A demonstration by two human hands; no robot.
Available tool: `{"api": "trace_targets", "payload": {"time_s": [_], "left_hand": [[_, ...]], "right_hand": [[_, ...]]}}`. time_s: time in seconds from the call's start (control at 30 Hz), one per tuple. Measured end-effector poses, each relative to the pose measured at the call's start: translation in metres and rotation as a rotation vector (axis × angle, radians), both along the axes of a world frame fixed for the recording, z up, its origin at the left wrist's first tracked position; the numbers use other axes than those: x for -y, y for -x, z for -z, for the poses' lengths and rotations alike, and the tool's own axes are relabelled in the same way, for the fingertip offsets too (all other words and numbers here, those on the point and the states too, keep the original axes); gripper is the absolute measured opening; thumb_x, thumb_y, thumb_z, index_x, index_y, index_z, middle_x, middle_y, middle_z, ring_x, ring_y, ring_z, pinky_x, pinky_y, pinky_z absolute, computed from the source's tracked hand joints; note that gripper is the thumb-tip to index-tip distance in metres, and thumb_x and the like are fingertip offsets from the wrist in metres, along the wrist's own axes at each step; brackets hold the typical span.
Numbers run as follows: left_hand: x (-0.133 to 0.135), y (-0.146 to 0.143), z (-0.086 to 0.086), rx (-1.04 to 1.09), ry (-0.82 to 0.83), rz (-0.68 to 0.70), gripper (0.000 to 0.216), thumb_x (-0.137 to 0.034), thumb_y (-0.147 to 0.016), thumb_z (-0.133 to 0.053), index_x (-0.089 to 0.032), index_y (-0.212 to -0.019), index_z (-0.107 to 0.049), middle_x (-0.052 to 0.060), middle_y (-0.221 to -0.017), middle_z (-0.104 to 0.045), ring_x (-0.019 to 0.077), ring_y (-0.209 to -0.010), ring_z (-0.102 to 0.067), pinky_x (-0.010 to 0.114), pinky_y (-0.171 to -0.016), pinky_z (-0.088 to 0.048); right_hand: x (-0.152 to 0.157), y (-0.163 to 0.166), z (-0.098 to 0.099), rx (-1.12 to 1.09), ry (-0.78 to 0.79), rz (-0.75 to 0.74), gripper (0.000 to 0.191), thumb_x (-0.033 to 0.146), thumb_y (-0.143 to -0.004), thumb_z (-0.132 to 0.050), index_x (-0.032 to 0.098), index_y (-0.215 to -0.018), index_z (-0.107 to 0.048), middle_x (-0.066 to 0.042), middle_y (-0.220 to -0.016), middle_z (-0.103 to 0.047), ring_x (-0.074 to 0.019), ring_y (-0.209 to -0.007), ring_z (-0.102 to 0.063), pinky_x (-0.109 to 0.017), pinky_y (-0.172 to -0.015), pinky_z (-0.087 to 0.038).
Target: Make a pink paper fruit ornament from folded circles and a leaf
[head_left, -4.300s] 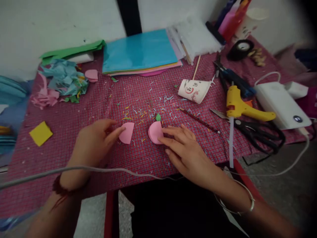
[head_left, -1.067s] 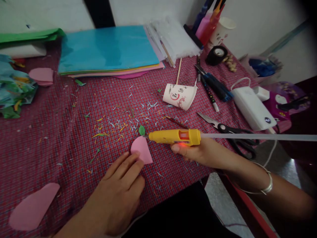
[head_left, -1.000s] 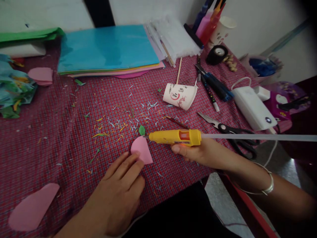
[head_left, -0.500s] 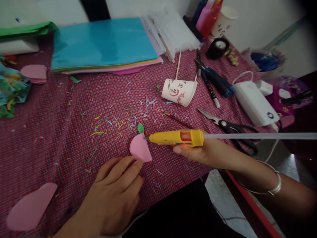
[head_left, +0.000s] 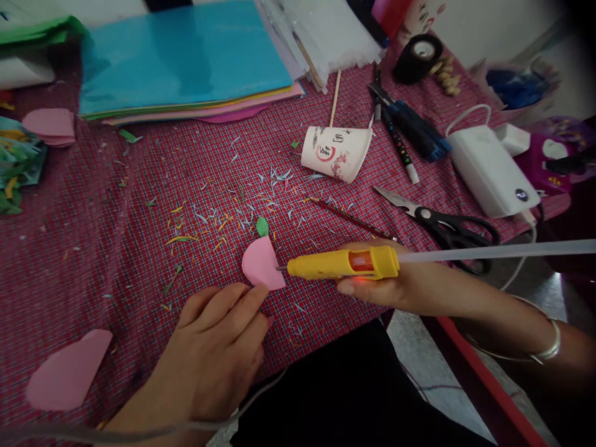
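Note:
A pink half-round paper piece [head_left: 261,266] lies on the checked cloth, held at its lower edge by the fingertips of my left hand [head_left: 216,347]. My left fingers are close together, and the thumb is partly tucked beneath them. In my right hand [head_left: 379,292] is a yellow hot glue gun [head_left: 342,263], gripped with the thumb along its lower side. Its metal nozzle points left and meets the piece's straight right edge about midway. A long translucent glue stick [head_left: 493,250] sticks out from the gun's back. A small green leaf-shaped scrap [head_left: 262,226] lies just above the pink piece.
Scissors [head_left: 433,217], a thin brush [head_left: 347,217] and a tipped paper cup [head_left: 336,153] lie beyond my right hand. Stacked coloured sheets [head_left: 186,62] are at the back. Another pink piece [head_left: 67,372] is at front left. A white box with a cable [head_left: 493,171] stands right.
The glue gun's nozzle has moved from the top corner of the pink piece down along its straight edge. My left hand stays on the piece. The view has shifted slightly.

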State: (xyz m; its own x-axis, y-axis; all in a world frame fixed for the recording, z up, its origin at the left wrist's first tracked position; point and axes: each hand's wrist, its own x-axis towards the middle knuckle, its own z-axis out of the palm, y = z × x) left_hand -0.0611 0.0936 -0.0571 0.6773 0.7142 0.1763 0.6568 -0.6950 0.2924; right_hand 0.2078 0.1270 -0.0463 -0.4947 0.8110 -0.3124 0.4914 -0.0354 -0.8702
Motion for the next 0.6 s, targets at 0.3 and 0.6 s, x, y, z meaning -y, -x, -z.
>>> {"api": "trace_targets", "payload": {"time_s": [0.3, 0.6], "left_hand": [[0.0, -0.001, -0.002, -0.003, 0.008, 0.011, 0.025, -0.018, -0.09, -0.045, -0.021, -0.074, -0.064, 0.001, -0.105, -0.072, 0.0228, -0.096, -0.056, 0.04, -0.083, -0.035], [-0.001, 0.0, -0.003, -0.014, -0.006, 0.016, 0.025, -0.019, -0.089, -0.045, -0.02, -0.075, -0.066, 0.002, -0.105, -0.072, 0.0235, -0.095, -0.056, 0.041, -0.084, -0.036]], "right_hand": [[0.006, -0.003, -0.006, 0.084, 0.006, -0.037, 0.021, 0.038, -0.082, -0.06, 0.018, -0.078, -0.057, 0.001, -0.068, -0.058, -0.0124, -0.057, -0.052, -0.025, -0.054, -0.042], [0.005, -0.013, 0.003, -0.121, 0.199, -0.073, 0.025, 0.042, -0.085, -0.059, 0.017, -0.083, -0.057, 0.002, -0.068, -0.053, -0.0094, -0.056, -0.05, -0.02, -0.047, -0.041]]}}
